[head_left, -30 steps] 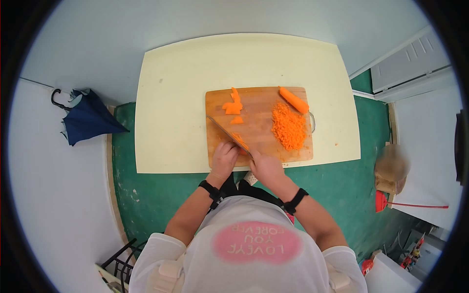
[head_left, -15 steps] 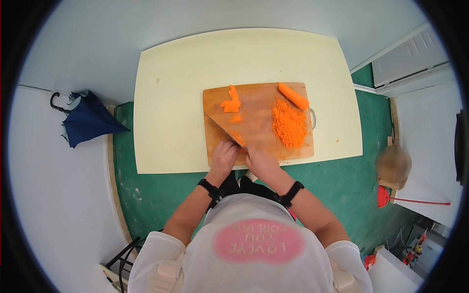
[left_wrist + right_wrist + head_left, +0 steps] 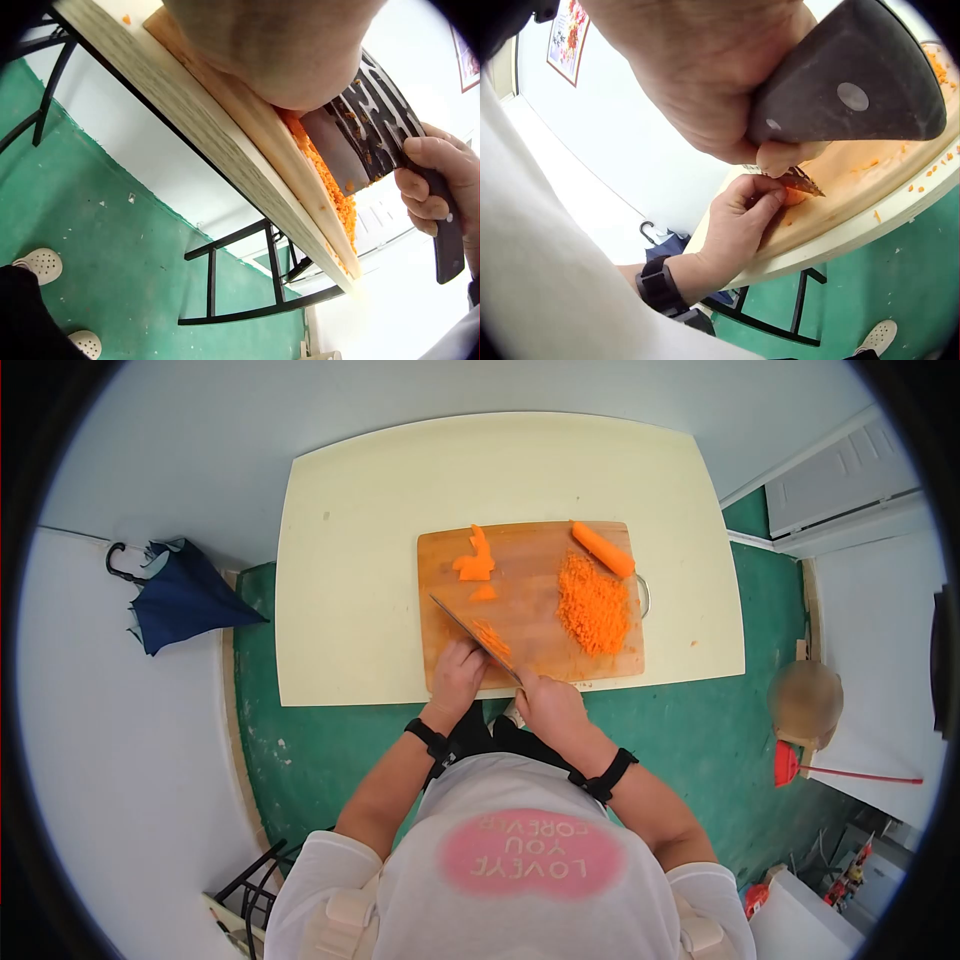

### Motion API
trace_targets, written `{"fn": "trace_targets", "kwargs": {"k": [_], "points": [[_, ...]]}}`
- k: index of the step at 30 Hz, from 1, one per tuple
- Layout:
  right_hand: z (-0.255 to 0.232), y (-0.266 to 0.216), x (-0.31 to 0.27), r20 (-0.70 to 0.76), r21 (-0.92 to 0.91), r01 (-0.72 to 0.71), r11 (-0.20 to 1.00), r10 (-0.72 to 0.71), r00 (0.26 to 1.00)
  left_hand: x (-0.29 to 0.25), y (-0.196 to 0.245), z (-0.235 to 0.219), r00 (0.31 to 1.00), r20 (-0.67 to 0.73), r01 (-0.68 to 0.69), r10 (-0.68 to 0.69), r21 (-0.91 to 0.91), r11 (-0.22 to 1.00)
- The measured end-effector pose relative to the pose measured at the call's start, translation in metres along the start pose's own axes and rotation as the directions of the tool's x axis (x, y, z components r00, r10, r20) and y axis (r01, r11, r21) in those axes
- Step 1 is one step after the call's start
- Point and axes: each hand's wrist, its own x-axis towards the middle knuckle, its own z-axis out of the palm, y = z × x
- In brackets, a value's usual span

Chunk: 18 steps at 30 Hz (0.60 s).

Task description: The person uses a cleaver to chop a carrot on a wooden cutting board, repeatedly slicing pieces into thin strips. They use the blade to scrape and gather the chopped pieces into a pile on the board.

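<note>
- While the right hand (image 3: 548, 705) grips the knife (image 3: 472, 635), fingers curled round its handle, at frame centre.
- Left hand (image 3: 457, 675), fingers bent, pins carrot piece (image 3: 491, 637) on cutting board (image 3: 530, 625).

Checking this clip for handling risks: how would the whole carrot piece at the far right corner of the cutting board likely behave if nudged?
The carrot piece looks round and tapered, so it would probably roll, likely curving. It appears firm, so likely stiff, not floppy. It lies near the cutting board edge, so a push might send it onto the table.
</note>
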Motion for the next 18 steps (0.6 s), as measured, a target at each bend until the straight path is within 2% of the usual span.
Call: {"fn": "trace_targets", "kwargs": {"k": [4,7,9,11,13,18], "points": [[0.005,-0.003,0.004,0.022,-0.022,-0.030,0.999,0.030,0.999,0.002,-0.001,0.001,1.000,-0.013,-0.008,0.008,0.029,1.000],[0.021,0.000,0.026,0.028,0.031,-0.054,0.998,0.053,0.998,-0.006,-0.001,0.003,0.999,0.011,0.031,-0.031,0.011,0.999],[0.021,-0.003,0.034,0.018,0.032,-0.045,0.998,0.044,0.999,-0.003,0.000,-0.003,0.994,0.088,0.062,-0.063,0.007,0.998],[0.020,-0.003,0.041,-0.002,0.026,-0.033,0.999,0.033,0.999,0.000,0.001,-0.005,0.997,0.064,0.042,-0.041,-0.003,0.999],[0.019,0.001,0.036,-0.018,0.077,-0.029,0.997,0.031,0.999,-0.001,0.002,-0.005,0.998,0.053,0.034,-0.032,-0.025,0.999],[-0.002,-0.001,0.011,-0.004,0.022,-0.006,1.000,0.006,1.000,-0.007,-0.001,0.000,0.997,0.047,0.069,-0.068,-0.019,0.997]]}}
